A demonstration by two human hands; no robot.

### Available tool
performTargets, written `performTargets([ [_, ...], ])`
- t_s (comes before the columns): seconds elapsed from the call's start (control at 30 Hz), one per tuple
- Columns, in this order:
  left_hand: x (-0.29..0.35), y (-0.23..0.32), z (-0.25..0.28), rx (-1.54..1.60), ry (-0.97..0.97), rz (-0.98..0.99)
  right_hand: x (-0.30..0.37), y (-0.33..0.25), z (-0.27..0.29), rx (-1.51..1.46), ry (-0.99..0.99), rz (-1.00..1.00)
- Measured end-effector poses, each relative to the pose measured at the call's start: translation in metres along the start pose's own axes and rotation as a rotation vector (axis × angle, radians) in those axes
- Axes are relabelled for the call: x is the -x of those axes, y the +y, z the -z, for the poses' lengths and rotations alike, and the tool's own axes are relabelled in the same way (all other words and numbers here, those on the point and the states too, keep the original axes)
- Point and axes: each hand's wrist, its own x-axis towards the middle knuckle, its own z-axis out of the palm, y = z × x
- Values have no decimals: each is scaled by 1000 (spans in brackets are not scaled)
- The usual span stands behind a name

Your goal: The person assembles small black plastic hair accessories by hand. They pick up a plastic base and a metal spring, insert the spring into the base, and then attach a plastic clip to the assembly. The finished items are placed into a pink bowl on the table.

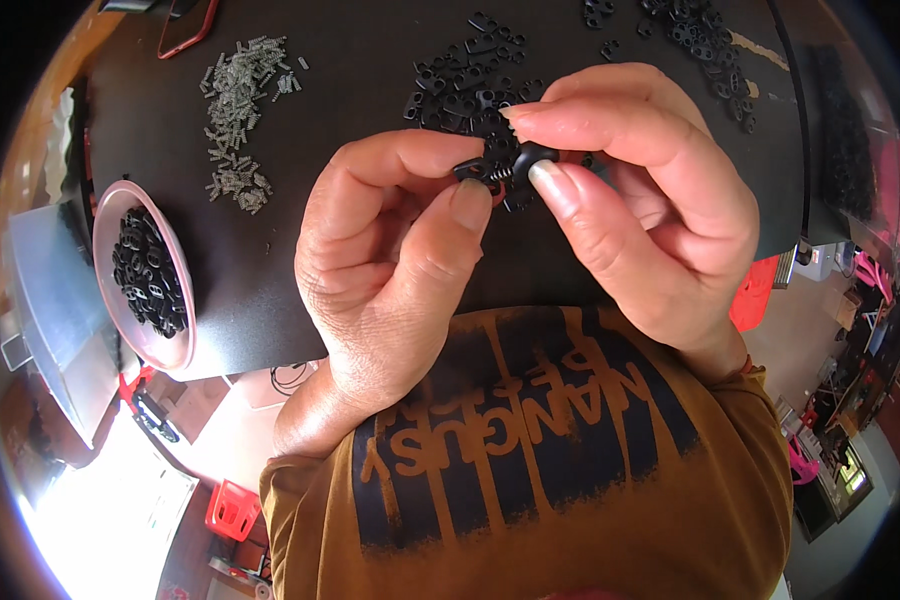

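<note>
Between thumb and forefinger, my left hand [390, 250] pinches a small black plastic cord-lock plunger [473, 172] with a hole through it. A tiny metal coil spring [502, 174] sits between this plunger and a rounded black cord-lock body [532, 158]. My right hand [660, 190] grips that body with its thumb and fingers. The two parts are held in line, close together over the table; whether the spring is seated inside either one is too small to tell. Just beyond my fingertips lies a loose pile of black cord-lock parts [470, 75], partly hidden by my hands.
A heap of small metal springs [235, 120] stretches along the dark table [360, 70] to the left. At the table's left edge stands a pink bowl [103, 225] holding black pieces. More black parts [705, 45] lie far right. A red-edged phone-like object [188, 35] rests far left.
</note>
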Motion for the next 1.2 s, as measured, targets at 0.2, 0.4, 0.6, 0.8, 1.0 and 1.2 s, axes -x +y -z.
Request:
performTargets([
  [0.2, 2, 1, 3, -22, -45, 1, -2, -1, 0, -9, -35, 21],
  [0.4, 2, -4, 6, 30, -70, -30, 1, 1, -5, -95, -27, -46],
  [0.6, 2, -6, 9, 43, -84, -29, 2, 2, -6, -77, -63, -42],
  [0.8, 3, -6, 9, 20, -88, -59, 1, 1, -9, 6, -84, 8],
  [1.0, 4, -6, 15, 60, -181, -54, 0, 5, -9, 68, -107, 71],
  [1.2, 3, -6, 14, 70, -224, -110, -1, 8, -12, 128, -91, 152],
])
